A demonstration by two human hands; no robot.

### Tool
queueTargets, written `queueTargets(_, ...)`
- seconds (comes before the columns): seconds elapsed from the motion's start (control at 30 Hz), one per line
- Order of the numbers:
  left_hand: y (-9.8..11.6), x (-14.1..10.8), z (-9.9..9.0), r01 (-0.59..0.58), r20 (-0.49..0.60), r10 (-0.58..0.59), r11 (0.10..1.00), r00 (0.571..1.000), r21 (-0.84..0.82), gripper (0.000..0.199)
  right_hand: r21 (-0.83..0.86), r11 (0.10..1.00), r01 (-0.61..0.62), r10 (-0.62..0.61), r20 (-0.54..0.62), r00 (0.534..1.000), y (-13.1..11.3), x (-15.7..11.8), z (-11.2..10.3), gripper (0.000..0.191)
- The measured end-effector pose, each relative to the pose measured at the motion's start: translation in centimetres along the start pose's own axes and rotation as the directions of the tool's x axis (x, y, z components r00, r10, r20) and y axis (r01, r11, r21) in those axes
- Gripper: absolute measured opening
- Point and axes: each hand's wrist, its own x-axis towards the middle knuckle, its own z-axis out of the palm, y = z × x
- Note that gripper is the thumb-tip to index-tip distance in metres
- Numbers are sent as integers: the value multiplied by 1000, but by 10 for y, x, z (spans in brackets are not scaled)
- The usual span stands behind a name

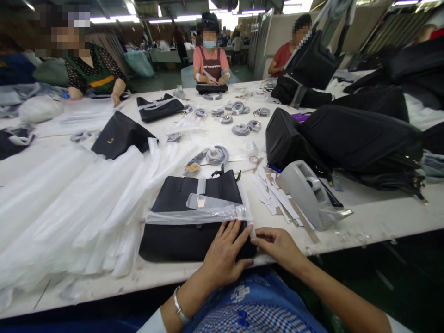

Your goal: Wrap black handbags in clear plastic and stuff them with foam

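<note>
A black handbag lies flat in front of me at the table's edge. A wrap of translucent white film runs across its front, and more film covers its metal clasp. My left hand rests palm down on the bag's lower right part, fingers stretched onto the wrap's end. At the bag's right edge, my right hand pinches a narrow white strip between thumb and forefinger. Behind the bag sits a coiled strap in grey-looking wrapping.
White foam sheets spread over the left. To the right are a grey tape dispenser, paper strips and a pile of black bags. Wrapped strap coils dot the middle. Several people work around the table and beyond.
</note>
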Motion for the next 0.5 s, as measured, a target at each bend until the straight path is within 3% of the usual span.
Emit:
queueTargets(0.13,4,4,3,-12,-9,12,1000,1000,2,93,-196,973,123,-128,-11,992,3,7,-1,25)
queueTargets(0.23,5,1,5,8,-42,-7,1000,999,17,97,-458,870,184,-221,-26,975,2,2,-9,25)
queueTargets(0.33,4,-5,7,39,-86,-36,999,996,34,98,-596,776,205,-308,-75,948,-7,-7,-17,24)
queueTargets(0.37,4,-8,7,51,-104,-46,998,994,40,97,-622,750,227,-374,-115,920,-12,-10,-18,24)
queueTargets(0.43,5,-15,4,61,-139,-53,997,989,49,94,-668,682,299,-541,-185,820,-23,-12,-17,27)
queueTargets(0.5,6,-21,-3,47,-172,-38,998,984,48,87,-713,583,389,-679,-164,716,-31,-7,-11,34)
